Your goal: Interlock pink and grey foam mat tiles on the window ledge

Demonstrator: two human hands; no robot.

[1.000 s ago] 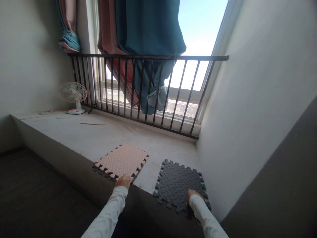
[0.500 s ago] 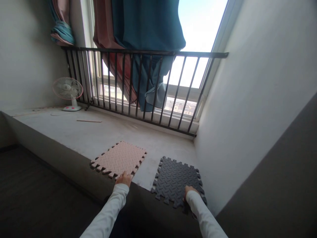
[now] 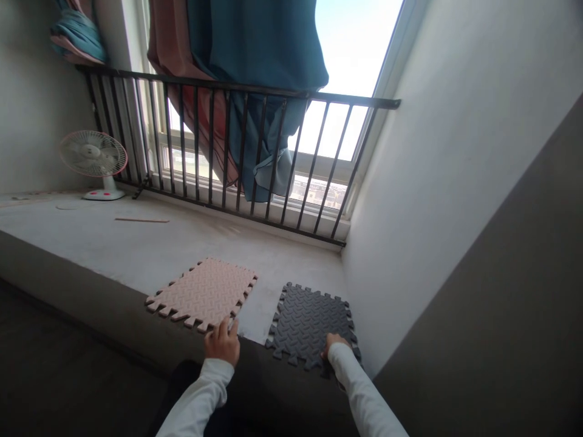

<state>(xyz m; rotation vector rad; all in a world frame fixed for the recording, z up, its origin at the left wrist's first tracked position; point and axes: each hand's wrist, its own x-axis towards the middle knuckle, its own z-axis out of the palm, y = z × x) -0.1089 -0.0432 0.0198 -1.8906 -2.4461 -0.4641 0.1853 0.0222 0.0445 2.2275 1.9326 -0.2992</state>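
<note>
A pink foam puzzle mat [image 3: 207, 291] with interlocking edges lies flat on the pale window ledge [image 3: 182, 240]. My left hand [image 3: 222, 345] is at its near right corner, fingers stretched out and slightly apart, not gripping it; whether the fingertips touch the mat is hard to tell. To the right, a black foam puzzle mat [image 3: 307, 321] rests on the ledge beside the wall, its near edge jutting over the front. My right hand [image 3: 334, 343] is closed on its near right part, the fingertips partly hidden. A strip of bare ledge separates the two mats.
A dark metal railing [image 3: 241, 209] runs along the back before the window and hanging curtains [image 3: 259, 48]. A small white fan [image 3: 102, 176] stands at the far left, with a thin wooden stick [image 3: 142, 220] nearby. The white wall [image 3: 410, 212] bounds the right side.
My left hand has let go of the pink mat and drawn back slightly toward me, fingers loosening. My right hand stays on the black mat. The view has shifted a little to the right.
</note>
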